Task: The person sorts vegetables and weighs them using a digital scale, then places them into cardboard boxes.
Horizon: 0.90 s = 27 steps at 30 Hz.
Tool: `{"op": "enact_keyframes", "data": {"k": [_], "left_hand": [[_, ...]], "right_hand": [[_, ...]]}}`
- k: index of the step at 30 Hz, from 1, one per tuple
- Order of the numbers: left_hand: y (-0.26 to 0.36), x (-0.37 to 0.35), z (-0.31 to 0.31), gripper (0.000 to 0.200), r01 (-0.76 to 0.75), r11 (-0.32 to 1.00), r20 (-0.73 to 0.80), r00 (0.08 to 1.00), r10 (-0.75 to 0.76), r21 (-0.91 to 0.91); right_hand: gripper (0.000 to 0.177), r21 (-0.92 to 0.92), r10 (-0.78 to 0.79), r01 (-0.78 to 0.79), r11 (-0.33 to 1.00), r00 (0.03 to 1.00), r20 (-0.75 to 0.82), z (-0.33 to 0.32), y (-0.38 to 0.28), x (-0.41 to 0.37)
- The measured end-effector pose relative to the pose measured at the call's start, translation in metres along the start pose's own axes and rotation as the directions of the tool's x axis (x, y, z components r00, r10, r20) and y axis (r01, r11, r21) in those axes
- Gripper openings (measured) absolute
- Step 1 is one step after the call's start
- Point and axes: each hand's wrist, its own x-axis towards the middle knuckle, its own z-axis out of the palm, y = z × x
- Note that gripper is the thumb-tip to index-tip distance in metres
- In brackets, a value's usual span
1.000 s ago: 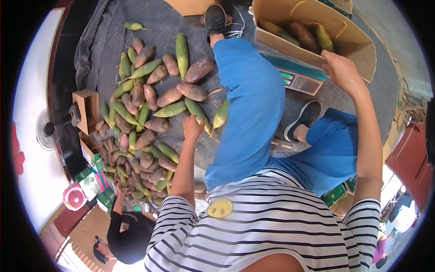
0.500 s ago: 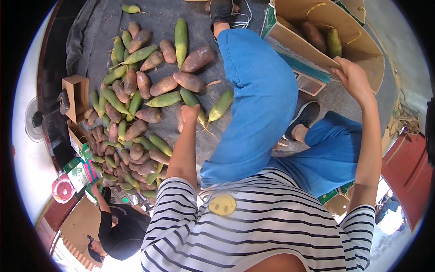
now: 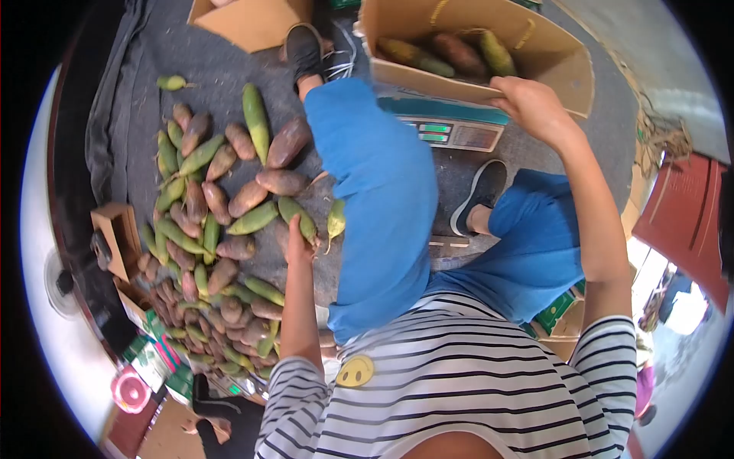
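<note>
Head camera shows a leg [image 3: 378, 199] between vegetable pile [image 3: 217, 203] and scale [image 3: 472, 138].

The site was a produce packing area, apparently a small warehouse or shop floor. Identifying features: a heap of green and red-brown radishes [image 3: 216, 200] was spread loose over a dark floor covering [image 3: 164, 53]. An open cardboard carton [image 3: 428, 80], fitted with yellow cord handles [image 3: 524, 34] and containing radishes, was positioned on a digital platform scale [image 3: 474, 138] with a lit green display [image 3: 434, 134]. A second open carton [image 3: 264, 27] stood at the far edge. Additional boxes [image 3: 118, 241] lined the left side. A second person [image 3: 237, 421] in black clothing was present beyond the heap.
</note>
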Motion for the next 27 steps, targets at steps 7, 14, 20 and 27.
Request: {"op": "enact_keyframes", "data": {"k": [7,14,20,27], "left_hand": [[0.073,-0.155,0.106,0.055,-0.668,0.612,0.325,0.743,0.586,0.424],[0.160,-0.249,0.309,0.060,-0.905,-0.361,0.828,-0.017,0.560,0.226],[0.159,-0.225,0.338,0.049,-0.920,-0.340,0.766,-0.074,0.638,0.195],[0.103,-0.083,0.137,0.027,-0.685,0.205,0.438,0.637,0.635,0.699]], "right_hand": [[0.017,-0.033,0.003,-0.003,0.999,1.000,-0.027,0.002,-0.001,-0.003],[0.018,-0.030,-0.008,0.007,1.000,1.000,-0.026,0.007,0.004,-0.004],[0.019,-0.055,-0.009,0.008,0.998,1.000,-0.017,0.008,0.010,-0.002],[0.019,-0.030,-0.053,0.052,0.998,0.998,-0.045,0.009,0.006,-0.002]]}}
